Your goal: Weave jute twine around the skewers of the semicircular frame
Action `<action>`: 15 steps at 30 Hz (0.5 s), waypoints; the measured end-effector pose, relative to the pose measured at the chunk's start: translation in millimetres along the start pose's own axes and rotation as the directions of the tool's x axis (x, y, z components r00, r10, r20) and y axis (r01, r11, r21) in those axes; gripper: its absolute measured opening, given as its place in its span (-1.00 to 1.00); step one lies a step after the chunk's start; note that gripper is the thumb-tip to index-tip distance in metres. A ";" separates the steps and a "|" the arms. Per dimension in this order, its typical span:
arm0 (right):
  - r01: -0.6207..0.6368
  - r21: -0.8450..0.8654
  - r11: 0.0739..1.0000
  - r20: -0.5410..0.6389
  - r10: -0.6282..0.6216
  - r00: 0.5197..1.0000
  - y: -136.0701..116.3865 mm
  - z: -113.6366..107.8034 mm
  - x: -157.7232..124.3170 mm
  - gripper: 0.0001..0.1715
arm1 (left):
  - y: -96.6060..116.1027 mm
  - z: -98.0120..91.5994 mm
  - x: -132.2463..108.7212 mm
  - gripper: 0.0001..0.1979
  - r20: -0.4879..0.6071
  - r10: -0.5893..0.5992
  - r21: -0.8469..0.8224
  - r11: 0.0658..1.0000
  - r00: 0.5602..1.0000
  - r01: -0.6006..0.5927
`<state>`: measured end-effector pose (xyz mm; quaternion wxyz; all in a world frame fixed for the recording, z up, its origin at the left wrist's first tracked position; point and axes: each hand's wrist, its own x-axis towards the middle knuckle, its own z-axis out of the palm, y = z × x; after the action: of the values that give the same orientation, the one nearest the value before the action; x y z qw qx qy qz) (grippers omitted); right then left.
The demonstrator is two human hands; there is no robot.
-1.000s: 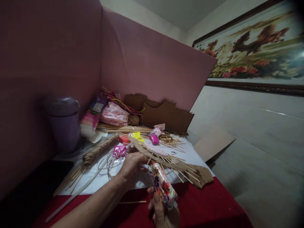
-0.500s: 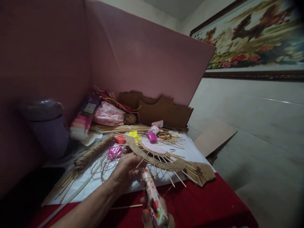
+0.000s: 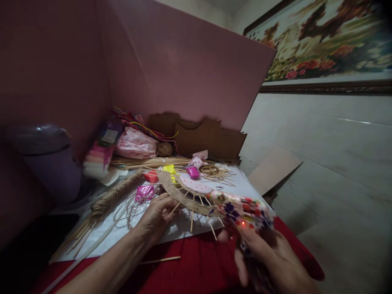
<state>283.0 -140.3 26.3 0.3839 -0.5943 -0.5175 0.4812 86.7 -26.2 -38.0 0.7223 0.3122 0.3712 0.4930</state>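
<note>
1. Our left hand (image 3: 156, 218) has its fingers (image 3: 167, 203) curled close together. Thumb and fingertips pinch the near edge of the twine-wrapped arc (image 3: 183, 200), at a place where one thin stick comes out of it.
2. Our right hand (image 3: 266, 257) is closed around the flower-patterned glue gun (image 3: 241, 209). The hand is blurred, but the fingers lie under and around the body of the gun, near a small red light.
3. The gun lies almost level, with its nose pointing left at the right end of the arc. We cannot tell if the nose touches the arc or is only just beside it.
4. The arc is over the white sheet (image 3: 92, 241), and its sticks spread out toward us. The sheet covers part of the red cloth (image 3: 196, 265).
5. A loose skewer (image 3: 159, 260) lies on the red cloth beside our left wrist. A twine bundle (image 3: 116, 196) lies left of the left hand, and cardboard pieces (image 3: 208, 139) lean at the back.
6. Half a second ago the gun stood nearly upright, low in the middle, with its nose close to the left hand. Now it is turned flat and moved to the right, and the right hand shows much more. The left hand has kept its hold on the arc.
</note>
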 end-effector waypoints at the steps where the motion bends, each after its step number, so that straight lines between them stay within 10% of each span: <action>1: 0.003 0.001 1.000 0.068 -0.003 0.998 -7.1 -2.0 6.3 -0.34 | 0.1 0.5 -0.5 -0.72 0.004 0.009 -0.003 1.000 1.000 -0.009; 7: 0.004 -0.071 0.997 0.304 0.018 0.953 -15.2 3.7 34.3 -0.50 | 5.1 10.0 -8.2 -0.68 0.118 0.097 -0.032 0.995 0.988 -0.094; 15: 0.021 -0.153 0.988 0.258 0.019 0.966 -7.3 -0.2 32.3 -0.41 | 8.1 15.0 -13.4 -0.66 0.206 0.164 0.026 0.985 0.965 -0.173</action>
<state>281.4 -107.2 27.7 0.2660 -0.5542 -0.5992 0.5130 92.3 -37.5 -20.3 0.7050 0.4071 0.2784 0.5097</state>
